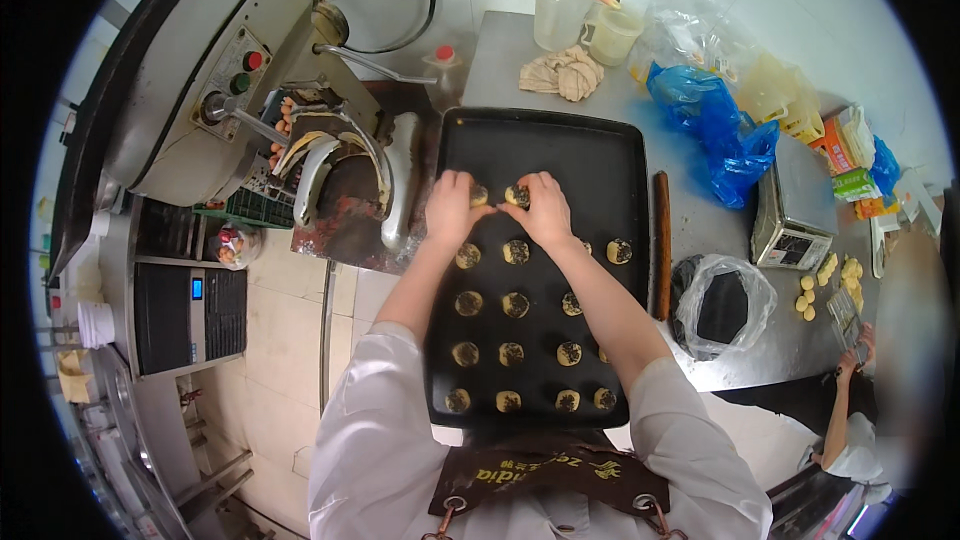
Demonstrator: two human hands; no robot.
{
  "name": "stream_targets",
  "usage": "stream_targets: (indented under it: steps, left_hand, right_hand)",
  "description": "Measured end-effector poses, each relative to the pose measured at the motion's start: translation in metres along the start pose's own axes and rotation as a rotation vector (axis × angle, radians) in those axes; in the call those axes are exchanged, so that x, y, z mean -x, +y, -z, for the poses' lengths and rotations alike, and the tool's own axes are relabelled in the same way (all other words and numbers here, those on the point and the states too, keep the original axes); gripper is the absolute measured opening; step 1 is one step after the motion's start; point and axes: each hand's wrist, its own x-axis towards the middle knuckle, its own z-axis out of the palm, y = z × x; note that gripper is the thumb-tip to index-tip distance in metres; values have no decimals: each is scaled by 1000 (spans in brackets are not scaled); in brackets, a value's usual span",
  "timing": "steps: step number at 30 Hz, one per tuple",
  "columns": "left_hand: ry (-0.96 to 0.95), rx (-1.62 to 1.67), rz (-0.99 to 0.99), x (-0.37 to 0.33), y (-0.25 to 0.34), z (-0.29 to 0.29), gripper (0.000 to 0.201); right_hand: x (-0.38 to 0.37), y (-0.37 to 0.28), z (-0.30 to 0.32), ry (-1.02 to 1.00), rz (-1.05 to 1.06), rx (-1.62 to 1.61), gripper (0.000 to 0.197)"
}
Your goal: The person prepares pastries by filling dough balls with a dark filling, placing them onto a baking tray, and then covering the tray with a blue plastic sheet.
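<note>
From here, my left hand (453, 210) narrowly pinches a bun (479, 196), my right hand (546, 212) a second bun (517, 196), between eleven and twelve o'clock on the tray (545, 145).

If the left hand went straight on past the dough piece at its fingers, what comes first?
The black tray looks bare ahead of the left hand, so likely its far rim, though the hand's height is unclear.

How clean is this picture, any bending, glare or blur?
Head view: straight edges bend toward a dark round rim; head view: bright glare on the metal table near its front edge; head view: a smeared patch at far right; head view: left hand, right hand and black tray fairly sharp.
</note>
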Motion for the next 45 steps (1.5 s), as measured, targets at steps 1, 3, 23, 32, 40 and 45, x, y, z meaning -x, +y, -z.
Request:
stream_targets:
  steps: [1, 3, 23, 32, 40, 45]
  left_hand:
    - [-20, -42, -1, -2, -4, 0, 58]
    - [-3, 15, -78, 0, -11, 1, 62]
    - [180, 203, -136, 33, 64, 42, 78]
    - [-93, 428, -395, 77, 282, -23, 43]
    - [-235, 596, -400, 127, 477, -127, 27]
    - [-403, 581, -519, 134, 587, -130, 23]
  right_hand:
    - [-4, -4, -4, -43, 8, 63, 50]
    - [-3, -4, -2, -69, 14, 75, 56]
    - [63, -5, 125, 78, 182, -153, 64]
    - [261, 214, 323, 713, -314, -102, 25]
    - [359, 438, 410, 663, -730, 196, 48]
    - [337, 487, 413, 479, -798, 233, 62]
